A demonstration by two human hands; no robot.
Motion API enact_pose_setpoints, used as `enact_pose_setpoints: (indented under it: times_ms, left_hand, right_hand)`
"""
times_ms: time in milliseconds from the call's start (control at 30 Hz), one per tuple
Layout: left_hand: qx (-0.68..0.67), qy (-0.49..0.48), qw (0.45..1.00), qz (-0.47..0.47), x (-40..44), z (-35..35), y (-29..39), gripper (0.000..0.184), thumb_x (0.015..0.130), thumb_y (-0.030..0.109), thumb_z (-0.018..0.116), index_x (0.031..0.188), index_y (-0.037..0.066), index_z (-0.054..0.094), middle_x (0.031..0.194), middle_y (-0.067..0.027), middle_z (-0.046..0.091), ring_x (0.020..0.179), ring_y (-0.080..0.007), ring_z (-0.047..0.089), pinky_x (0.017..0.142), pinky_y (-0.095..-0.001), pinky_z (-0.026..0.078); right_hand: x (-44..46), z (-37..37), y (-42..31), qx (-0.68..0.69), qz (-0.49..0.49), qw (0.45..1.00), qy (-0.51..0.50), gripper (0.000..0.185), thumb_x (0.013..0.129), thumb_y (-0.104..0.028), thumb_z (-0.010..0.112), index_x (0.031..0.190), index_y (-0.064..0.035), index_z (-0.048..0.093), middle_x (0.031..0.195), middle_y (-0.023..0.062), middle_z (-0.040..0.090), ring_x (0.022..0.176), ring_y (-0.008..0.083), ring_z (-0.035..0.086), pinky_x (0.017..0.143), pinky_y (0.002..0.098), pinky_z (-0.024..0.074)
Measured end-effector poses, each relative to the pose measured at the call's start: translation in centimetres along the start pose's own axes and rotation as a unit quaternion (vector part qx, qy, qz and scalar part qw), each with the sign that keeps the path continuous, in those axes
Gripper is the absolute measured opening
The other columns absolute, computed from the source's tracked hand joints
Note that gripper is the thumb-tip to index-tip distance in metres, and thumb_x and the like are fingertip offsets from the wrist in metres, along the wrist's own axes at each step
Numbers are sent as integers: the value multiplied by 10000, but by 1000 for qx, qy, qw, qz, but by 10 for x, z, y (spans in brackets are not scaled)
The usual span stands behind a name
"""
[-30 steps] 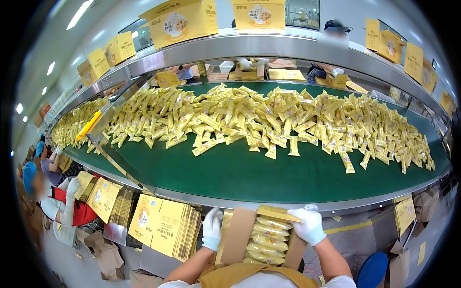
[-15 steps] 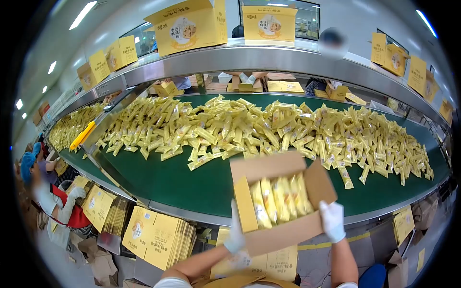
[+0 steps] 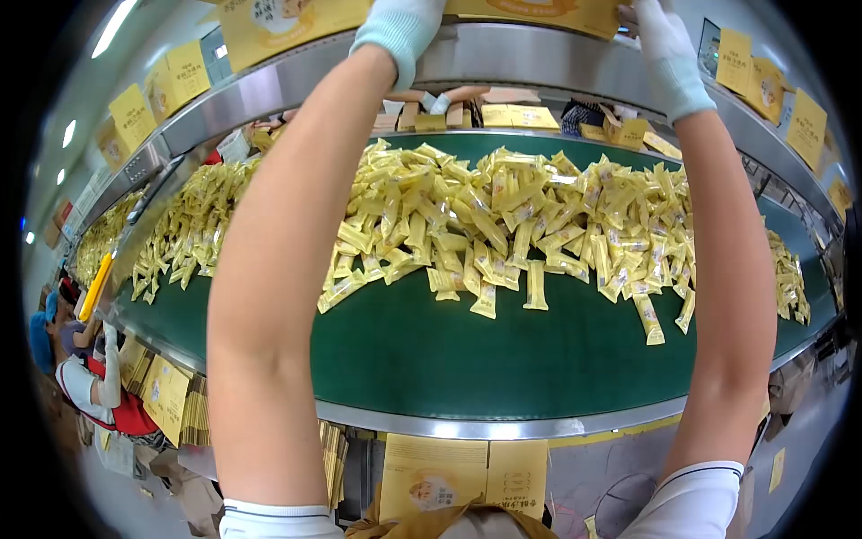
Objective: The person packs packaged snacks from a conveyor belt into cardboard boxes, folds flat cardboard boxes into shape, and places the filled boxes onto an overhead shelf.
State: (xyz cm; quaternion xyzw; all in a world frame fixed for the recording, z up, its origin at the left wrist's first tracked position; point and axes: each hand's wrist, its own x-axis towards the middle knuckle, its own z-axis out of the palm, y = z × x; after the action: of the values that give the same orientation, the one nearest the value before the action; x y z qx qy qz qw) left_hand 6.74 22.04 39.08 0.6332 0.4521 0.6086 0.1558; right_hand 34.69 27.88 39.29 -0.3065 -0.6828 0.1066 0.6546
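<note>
Both my arms stretch up to the raised metal shelf at the top of the view. My left hand [image 3: 401, 32], in a white glove with a pale green cuff, is at the left end of a yellow printed carton [image 3: 539, 11]. At its right end is my right hand [image 3: 670, 56], gloved the same way. The carton sits at the shelf's edge between both hands; its upper part and some of my fingers are cut off by the frame. Below, a heap of yellow wrapped snack packets [image 3: 503, 211] lies on the green conveyor belt [image 3: 485, 359].
More yellow cartons [image 3: 287, 25] line the metal shelf [image 3: 530, 56]. Flat cartons [image 3: 435, 476] lie under the belt's near edge, with a stack [image 3: 166, 395] at left. A co-worker in a red apron [image 3: 135, 409] stands at left. Another person's gloved hands [image 3: 437, 103] show across the belt.
Both hands have risen from above the belt's near edge to the shelf, taking the open carton of packets upward. The camera view has shifted, and my forearms now cross the belt.
</note>
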Motion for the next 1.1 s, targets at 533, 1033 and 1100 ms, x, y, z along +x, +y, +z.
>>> enact_pose_setpoints:
  times_ms: [533, 1033, 1100]
  left_hand:
    - [387, -159, 855, -306, -221, 9, -377, 736, 963, 712, 340, 1503, 230, 469, 1479, -280, 471, 1361, -435, 471, 1151, -471, 350]
    - [224, -212, 944, -118, -211, 90, -427, 742, 843, 579, 701, 1475, 239, 515, 1560, -337, 275, 1410, -503, 353, 1166, -471, 345]
    - [189, -235, 947, -107, -223, 84, -415, 743, 842, 557, 713, 1474, 222, 514, 1563, -323, 279, 1412, -488, 360, 1166, -460, 347]
  right_hand:
    - [-349, 20, 305, -350, 242, 862, -276, 582, 986, -630, 383, 1370, -243, 585, 1428, 182, 518, 1308, 449, 458, 1102, 539, 353]
    - [-337, 115, 285, -370, 329, 801, -337, 688, 877, -761, 453, 1361, -304, 626, 1443, 213, 482, 1313, 416, 495, 1096, 632, 287]
    - [-342, 116, 274, -358, 333, 791, -368, 732, 869, -724, 509, 1331, -168, 627, 1376, 195, 550, 1265, 383, 539, 1044, 575, 348]
